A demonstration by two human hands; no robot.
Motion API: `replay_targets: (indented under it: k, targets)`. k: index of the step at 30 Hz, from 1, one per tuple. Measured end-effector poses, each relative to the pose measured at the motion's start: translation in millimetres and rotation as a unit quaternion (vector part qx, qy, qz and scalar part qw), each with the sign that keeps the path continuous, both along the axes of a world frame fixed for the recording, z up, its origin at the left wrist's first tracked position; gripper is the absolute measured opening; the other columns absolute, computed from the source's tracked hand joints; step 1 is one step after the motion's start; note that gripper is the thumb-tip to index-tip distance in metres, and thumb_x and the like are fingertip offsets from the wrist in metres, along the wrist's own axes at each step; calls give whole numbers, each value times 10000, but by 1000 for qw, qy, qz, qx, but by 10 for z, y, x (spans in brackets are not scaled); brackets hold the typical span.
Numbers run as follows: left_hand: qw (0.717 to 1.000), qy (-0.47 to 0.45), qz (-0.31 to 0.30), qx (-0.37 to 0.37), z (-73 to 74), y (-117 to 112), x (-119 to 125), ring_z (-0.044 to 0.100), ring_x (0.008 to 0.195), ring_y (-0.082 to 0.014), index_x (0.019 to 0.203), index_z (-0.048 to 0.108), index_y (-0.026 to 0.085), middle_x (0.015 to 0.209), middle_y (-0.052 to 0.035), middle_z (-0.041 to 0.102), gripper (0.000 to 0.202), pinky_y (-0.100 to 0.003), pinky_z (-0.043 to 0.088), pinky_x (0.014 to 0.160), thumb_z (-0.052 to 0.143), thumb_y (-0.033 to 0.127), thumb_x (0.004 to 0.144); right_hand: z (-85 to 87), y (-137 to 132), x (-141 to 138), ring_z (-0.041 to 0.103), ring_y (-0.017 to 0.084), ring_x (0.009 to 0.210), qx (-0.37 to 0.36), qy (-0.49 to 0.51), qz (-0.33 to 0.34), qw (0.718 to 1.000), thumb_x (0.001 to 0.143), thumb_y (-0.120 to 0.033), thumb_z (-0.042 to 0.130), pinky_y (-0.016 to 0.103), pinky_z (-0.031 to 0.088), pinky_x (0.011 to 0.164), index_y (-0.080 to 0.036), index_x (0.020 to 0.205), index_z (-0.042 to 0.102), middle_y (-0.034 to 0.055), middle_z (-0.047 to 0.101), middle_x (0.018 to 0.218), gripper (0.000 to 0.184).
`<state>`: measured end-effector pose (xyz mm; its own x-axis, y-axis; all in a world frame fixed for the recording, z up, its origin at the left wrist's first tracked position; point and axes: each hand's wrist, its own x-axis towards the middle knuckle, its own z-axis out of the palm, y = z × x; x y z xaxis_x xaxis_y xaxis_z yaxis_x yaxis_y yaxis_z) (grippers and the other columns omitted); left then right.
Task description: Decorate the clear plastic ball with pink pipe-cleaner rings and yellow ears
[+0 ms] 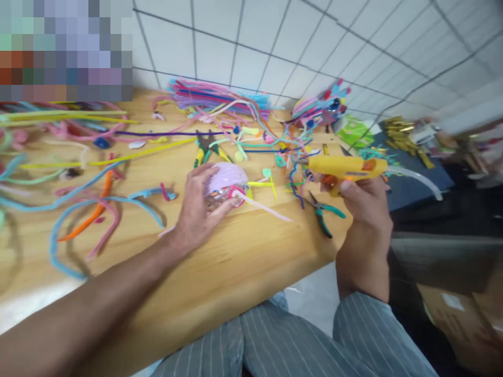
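Note:
My left hand [200, 204] is closed round a rounded ball [227, 177] wrapped in pale lilac strands, low over the wooden table. Its lower part looks shiny, with a pink ring on the side facing me. From that ring a pale pink pipe cleaner [267, 207] sticks out to the right. In my right hand [363, 196] is a yellow glue gun [341, 166], its nozzle pointing left and a clear glue stick [418, 179] coming out of the back. The glue gun's tip is apart from the ball.
Green-handled pliers [325, 212] lie near the right edge of the wooden table [236, 267]; yellow-green pliers [210, 146] lie behind the ball. A heap of pipe cleaners [220, 99] lies by the tiled wall. Loose blue pipe cleaners [53, 238] curl at left. A cord hangs at right.

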<state>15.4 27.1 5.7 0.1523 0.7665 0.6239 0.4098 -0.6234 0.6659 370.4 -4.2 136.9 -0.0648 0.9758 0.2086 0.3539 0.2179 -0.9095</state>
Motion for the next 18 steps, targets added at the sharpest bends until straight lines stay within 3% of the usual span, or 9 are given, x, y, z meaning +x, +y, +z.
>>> replay_targets:
  k: [4,7,8,12,18]
  targets:
    - [1000,-8,-2,1,-16,33,-10,611,1400,-334,1526,453,295,1455,-122,594,747,-566,547,1181,847,487,920,-165,149,661,682,188,716,16,-5,-175,984,832,-555,840,322,551,652,-291,969,782,23,779,903,303]
    - [1000,-11,-3,1,-13,36,-9,612,1399,-333,1512,464,293,1461,-122,591,735,-565,549,1179,849,491,918,-440,324,1105,612,163,641,-51,-41,-365,929,844,-447,796,295,507,605,-250,871,708,11,707,776,217]
    - [1000,-10,-2,0,-12,33,-8,612,1399,-332,1511,465,293,1460,-121,591,730,-565,550,1177,846,492,920,-537,381,1219,589,154,629,-59,-49,-394,916,849,-401,787,286,490,595,-231,864,694,13,693,761,194]
    - [1000,-13,3,-11,-25,21,-10,604,1409,-337,1522,470,299,1464,-122,588,733,-579,546,1184,846,486,921,-834,537,1532,555,139,635,-63,-72,-457,884,861,-300,743,261,449,583,-196,869,654,-4,641,719,137]
    - [1000,-20,-7,-4,-63,34,-28,603,1410,-343,1544,469,307,1486,-131,575,782,-572,556,1171,871,502,902,-1034,632,1766,528,152,657,-84,-136,-503,850,864,-324,715,294,456,613,-196,881,651,-2,620,721,144]
